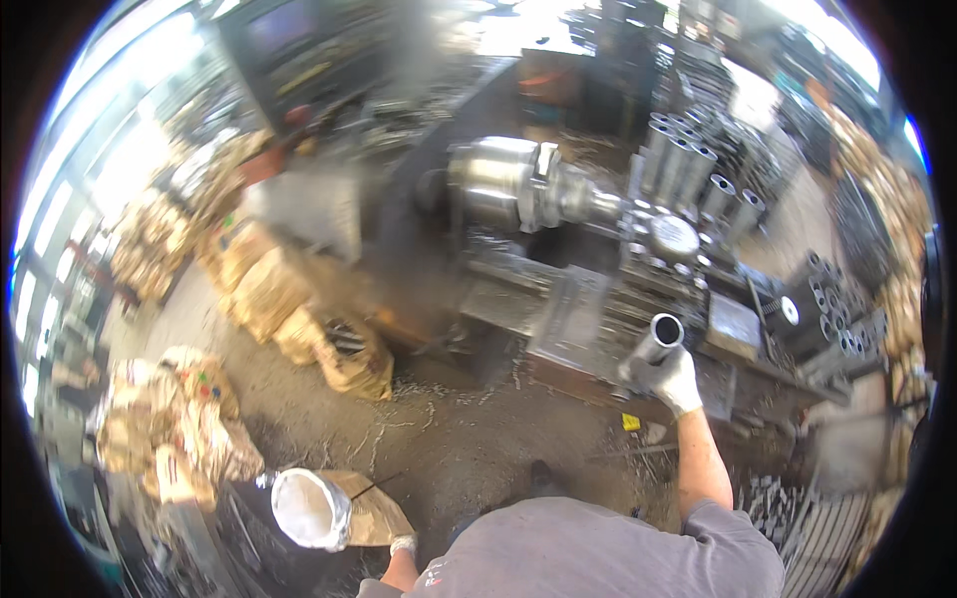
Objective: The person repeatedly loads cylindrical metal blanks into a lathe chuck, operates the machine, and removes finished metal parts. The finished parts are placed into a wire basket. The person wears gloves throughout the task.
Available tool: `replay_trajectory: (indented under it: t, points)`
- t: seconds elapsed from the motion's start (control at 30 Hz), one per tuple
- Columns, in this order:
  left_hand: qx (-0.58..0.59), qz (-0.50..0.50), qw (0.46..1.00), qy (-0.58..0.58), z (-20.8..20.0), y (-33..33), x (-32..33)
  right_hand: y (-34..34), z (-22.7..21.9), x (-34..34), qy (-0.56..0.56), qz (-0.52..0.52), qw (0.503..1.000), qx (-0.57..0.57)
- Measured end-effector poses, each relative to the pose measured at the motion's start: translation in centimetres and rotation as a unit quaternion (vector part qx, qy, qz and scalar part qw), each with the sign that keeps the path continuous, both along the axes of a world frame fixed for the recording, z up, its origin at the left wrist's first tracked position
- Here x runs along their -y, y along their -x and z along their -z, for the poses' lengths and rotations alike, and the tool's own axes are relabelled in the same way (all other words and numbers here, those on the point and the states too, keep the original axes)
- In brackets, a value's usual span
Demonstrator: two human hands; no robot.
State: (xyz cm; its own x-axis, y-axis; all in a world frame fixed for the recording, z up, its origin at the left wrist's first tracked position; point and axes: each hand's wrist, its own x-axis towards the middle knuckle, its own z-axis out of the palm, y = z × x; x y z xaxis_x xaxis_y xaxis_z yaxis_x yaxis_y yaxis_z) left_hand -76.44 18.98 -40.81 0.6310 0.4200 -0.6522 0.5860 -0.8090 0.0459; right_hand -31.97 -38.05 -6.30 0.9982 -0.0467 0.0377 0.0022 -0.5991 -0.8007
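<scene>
Right hand (679,385), gloved, is clamped at four o'clock; left hand (403,544), toward seven o'clock, grip cannot be told. Lathe chuck (498,185) at twelve o'clock could, if rotating, snag the right; the clamped steel tube (650,350), also at four, could drop should fingers slip.

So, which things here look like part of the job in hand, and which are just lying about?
Likely part of the job:
- metal tube, in the gloved right hand
- machine with a round chuck
- similar upright tubes past the machine

Apparently lying about:
- brown sacks on the floor, left
- small yellow piece near the machine
</scene>
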Motion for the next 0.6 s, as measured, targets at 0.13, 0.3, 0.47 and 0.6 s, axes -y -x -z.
replay_trajectory:
  t: [0.13,0.3,0.47,0.6]
  points:
    - [0.039,-0.248,0.965,0.079,-0.1,8.2,5.4,2.4,-1.8,-9.0,0.017,-0.122,0.989,0.083]
    - [0.228,-0.594,0.750,0.179,-0.4,18.5,12.2,12.5,-0.2,-27.9,0.023,-0.410,0.912,-0.004]
    - [0.158,-0.605,0.776,0.079,-3.0,28.1,18.0,27.7,1.8,-42.7,0.060,-0.697,0.712,0.055]
    - [0.021,-0.568,0.821,-0.056,1.5,41.4,28.3,39.4,1.8,-49.3,0.054,-0.847,0.522,0.090]
